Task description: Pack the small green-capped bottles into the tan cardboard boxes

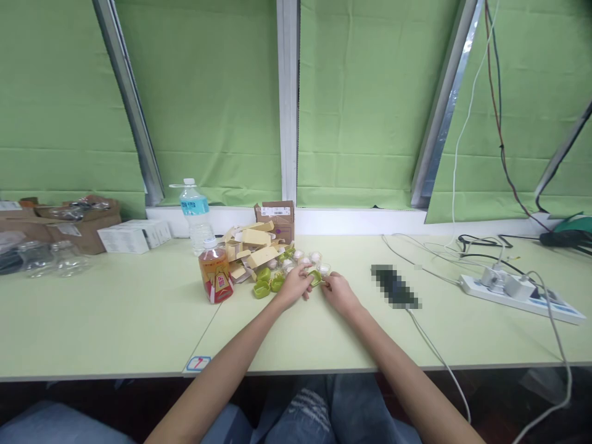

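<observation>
Both my hands meet on the pale green table (115, 327), just in front of a heap of small parts. My left hand (295, 285) and my right hand (337, 290) are closed in a pinch on a small green piece (316, 277) held between them. Several more green pieces (261, 288) and white round pieces (305, 259) lie just behind and left of my fingers. Small tan cardboard boxes (256, 243) are piled behind those.
An orange-drink bottle (215, 274) and a water bottle (195, 216) stand left of the heap. White boxes (132, 236) and clear jars (55, 256) sit far left. A blurred dark device (395, 287) with cable lies right of my hands, a power strip (518, 293) farther right.
</observation>
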Demonstrator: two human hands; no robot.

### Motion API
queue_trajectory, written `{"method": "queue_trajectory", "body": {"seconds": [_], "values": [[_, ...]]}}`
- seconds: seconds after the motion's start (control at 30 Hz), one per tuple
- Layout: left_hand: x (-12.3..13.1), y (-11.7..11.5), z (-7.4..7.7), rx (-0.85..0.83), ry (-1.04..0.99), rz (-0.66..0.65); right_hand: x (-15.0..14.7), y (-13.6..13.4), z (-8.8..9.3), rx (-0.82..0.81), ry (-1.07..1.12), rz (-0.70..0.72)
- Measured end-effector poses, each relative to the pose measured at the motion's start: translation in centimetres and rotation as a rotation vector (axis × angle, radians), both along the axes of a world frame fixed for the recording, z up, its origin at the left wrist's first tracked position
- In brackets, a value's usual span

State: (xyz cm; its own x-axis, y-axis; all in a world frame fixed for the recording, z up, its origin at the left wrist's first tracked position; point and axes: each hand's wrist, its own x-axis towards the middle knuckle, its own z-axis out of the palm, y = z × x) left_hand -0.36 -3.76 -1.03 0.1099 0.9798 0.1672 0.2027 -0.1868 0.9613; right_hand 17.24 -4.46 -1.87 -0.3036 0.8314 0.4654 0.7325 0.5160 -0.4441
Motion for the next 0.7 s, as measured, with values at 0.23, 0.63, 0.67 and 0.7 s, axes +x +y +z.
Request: {"method": "queue_trajectory", "body": {"seconds": [0.23,0.63,0.67,0.7], "values": [[-0.4,0.0,0.0,-0.002,0.015,-0.143,1.3,0.4,0.1,-0.008,0.072,-0.067],[0.1,-0.5,-0.2,0.077,0.002,-0.15,-0.2,-0.4,0.0,0.05,0.197,0.184],[0.1,-0.4,-0.3,0.08,0.0,-0.152,-0.3,-0.3,-0.1,0.052,0.182,0.186],[0.1,-0.4,-0.3,0.085,0.004,-0.156,-0.3,-0.3,-0.2,0.055,0.165,0.181]]}}
